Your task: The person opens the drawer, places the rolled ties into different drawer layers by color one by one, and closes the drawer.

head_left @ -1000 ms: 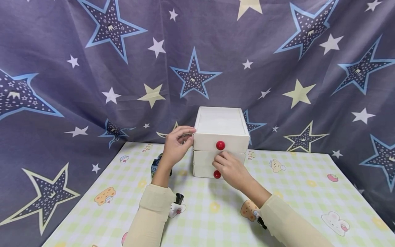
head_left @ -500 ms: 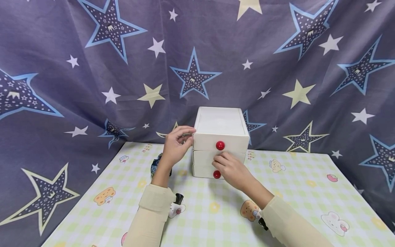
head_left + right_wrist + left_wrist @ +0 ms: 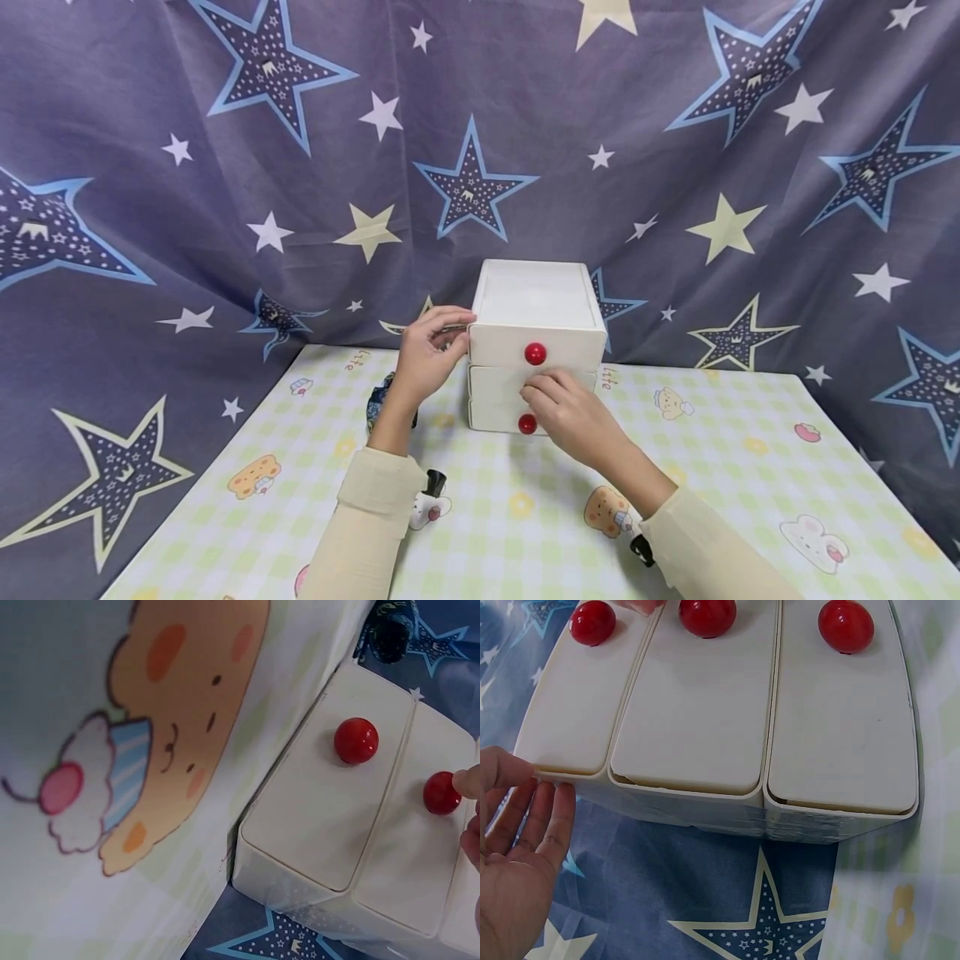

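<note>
My right hand [image 3: 573, 415] has slid a touch lower on the front of the small white plastic three-drawer chest [image 3: 536, 312]; my left hand [image 3: 429, 354] has not shifted.

The chest stands at the back of the checked, cartoon-printed desk [image 3: 750, 467], close to the starry blue cloth backdrop [image 3: 225, 208]. My left fingers [image 3: 547, 817] lie fairly straight, spread against the chest's top left corner, I judge to brace it so it won't slide. My right fingertips [image 3: 466, 782] touch the middle drawer's red ball knob [image 3: 441, 793], between the top red knob [image 3: 535, 353] and the bottom red knob [image 3: 527, 423]; whether that grip is pinching the knob or only touching it I cannot tell. All three drawers sit flush. A dark bundle [image 3: 377, 400] lies left of the chest, behind my left wrist.
</note>
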`<state>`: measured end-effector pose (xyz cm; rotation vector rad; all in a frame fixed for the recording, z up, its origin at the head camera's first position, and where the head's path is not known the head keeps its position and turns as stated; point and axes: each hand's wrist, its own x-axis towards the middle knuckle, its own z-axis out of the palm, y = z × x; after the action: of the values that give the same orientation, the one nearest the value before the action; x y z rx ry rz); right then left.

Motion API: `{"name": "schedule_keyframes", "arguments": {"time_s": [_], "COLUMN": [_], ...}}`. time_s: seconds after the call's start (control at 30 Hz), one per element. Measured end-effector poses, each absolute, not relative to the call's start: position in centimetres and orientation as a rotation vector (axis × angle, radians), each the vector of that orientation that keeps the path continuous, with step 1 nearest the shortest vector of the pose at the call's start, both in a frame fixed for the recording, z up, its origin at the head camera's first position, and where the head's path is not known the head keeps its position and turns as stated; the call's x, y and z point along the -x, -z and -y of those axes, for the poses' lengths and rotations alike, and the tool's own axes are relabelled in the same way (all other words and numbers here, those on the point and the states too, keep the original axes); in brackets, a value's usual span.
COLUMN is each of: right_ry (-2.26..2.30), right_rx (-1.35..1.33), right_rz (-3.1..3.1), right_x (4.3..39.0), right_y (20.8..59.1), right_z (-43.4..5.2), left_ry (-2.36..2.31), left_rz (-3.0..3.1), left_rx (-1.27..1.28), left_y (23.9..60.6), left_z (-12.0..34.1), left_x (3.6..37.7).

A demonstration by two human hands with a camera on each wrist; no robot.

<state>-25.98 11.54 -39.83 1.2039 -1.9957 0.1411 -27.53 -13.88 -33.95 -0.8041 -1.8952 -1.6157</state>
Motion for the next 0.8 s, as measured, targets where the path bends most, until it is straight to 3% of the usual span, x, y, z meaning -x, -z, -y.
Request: {"name": "schedule_keyframes", "arguments": {"time_s": [0.5, 0.8], "right_ry": [-0.395, -0.476], "right_rx": [-1.059, -0.986], "right_rz": [1.94, 1.906], "right_x": [25.9, 26.1], "right_y": [38.0, 36.8], "right_z": [-13.2, -14.0], "left_ry": [1.634, 1.628], "left_rz": [1.889, 1.884], "left_rx": [0.805, 0.8], "left_y": [34.1, 35.8], "left_z": [14.0, 14.3], "left_x": [27.8, 29.8]}}
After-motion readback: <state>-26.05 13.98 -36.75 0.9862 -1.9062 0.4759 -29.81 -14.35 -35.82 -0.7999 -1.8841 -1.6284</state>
